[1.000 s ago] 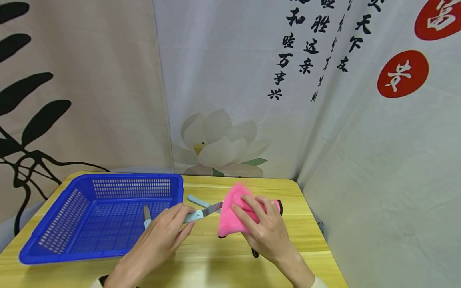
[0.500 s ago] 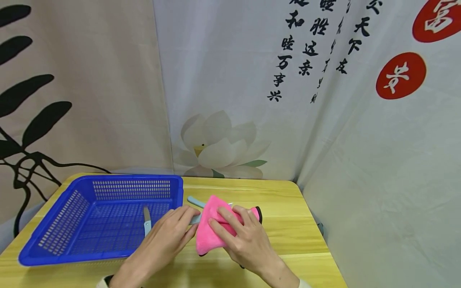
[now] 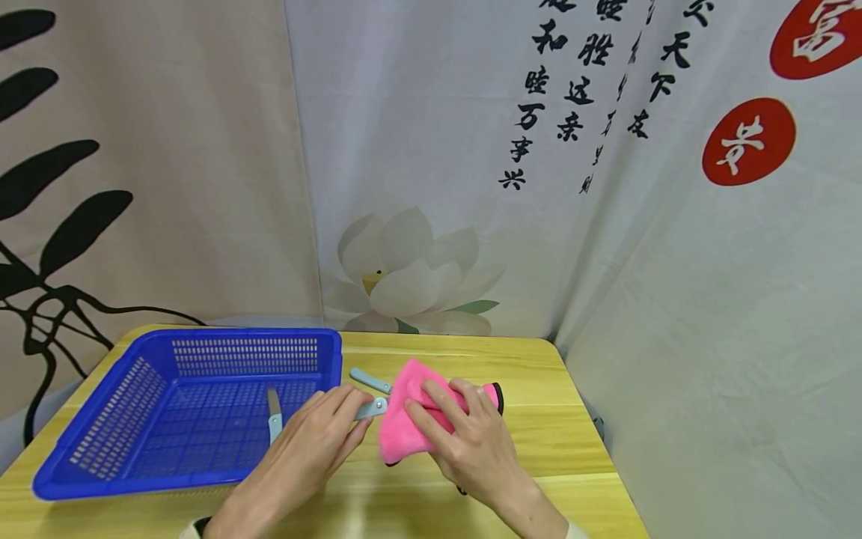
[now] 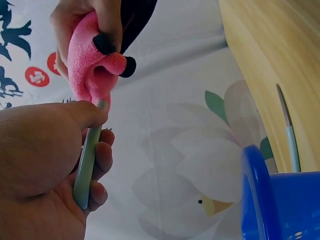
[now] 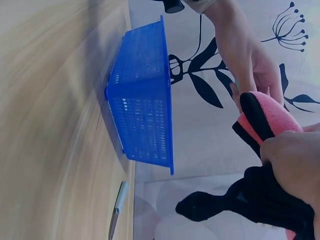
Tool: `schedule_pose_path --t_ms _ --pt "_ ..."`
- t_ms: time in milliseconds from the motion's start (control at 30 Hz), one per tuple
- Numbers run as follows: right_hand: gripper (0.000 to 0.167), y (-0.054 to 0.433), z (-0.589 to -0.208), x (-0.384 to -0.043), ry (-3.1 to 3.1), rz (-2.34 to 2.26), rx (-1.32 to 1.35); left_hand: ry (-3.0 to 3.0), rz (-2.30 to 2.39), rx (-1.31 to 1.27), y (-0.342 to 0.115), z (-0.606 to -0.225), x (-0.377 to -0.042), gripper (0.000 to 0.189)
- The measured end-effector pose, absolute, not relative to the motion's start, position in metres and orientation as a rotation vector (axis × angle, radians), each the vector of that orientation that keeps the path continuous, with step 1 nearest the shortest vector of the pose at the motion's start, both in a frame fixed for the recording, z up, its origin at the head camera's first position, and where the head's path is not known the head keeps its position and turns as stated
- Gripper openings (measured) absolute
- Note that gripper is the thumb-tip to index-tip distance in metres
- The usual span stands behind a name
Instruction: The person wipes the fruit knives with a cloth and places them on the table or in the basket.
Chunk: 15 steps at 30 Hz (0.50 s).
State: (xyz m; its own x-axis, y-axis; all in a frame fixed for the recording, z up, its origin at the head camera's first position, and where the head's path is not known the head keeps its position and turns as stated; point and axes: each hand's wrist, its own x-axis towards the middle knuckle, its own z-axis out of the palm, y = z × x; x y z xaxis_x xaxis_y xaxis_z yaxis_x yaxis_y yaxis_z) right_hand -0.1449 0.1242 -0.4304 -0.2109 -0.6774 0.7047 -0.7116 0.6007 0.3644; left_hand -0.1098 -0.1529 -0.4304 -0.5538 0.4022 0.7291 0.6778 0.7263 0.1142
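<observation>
My left hand (image 3: 306,442) grips the pale blue handle of a knife (image 3: 373,408), thumb along the handle in the left wrist view. The blade is hidden inside a folded pink cloth (image 3: 402,430) with black edging. From above, my right hand (image 3: 474,445) holds this cloth around the blade, fingers spread over the folds. In the right wrist view a black part of the cloth (image 5: 235,197) hangs down. Behind the cloth, a second knife (image 3: 369,379) with a pale blue handle lies on the table, its blade covered in the head view.
A blue plastic basket (image 3: 182,483) stands on the left of the wooden table (image 3: 566,449). Inside it lies another knife (image 3: 274,415) near the right side. A printed curtain (image 3: 431,150) hangs behind the table and along its right side.
My right hand slid the cloth left along the blade up to the handle, then drew it slightly back right. The handle's front end shows again. My left hand shifted slightly right.
</observation>
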Motion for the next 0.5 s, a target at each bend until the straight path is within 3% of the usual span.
schedule_pose_path --t_ms 100,300,500 --pt "0.045 0.13 -0.432 -0.148 -1.949 0.05 1.096 -2.232 -0.503 -0.813 -0.154 -0.431 -0.109 0.018" --pt "0.069 0.142 -0.434 -0.155 -1.974 0.069 1.067 -2.238 -0.511 -0.811 -0.156 -0.433 -0.109 0.012" --pt "0.066 0.159 -0.436 -0.164 -2.007 0.059 1.026 -2.245 -0.519 -0.815 -0.158 -0.433 -0.109 0.023"
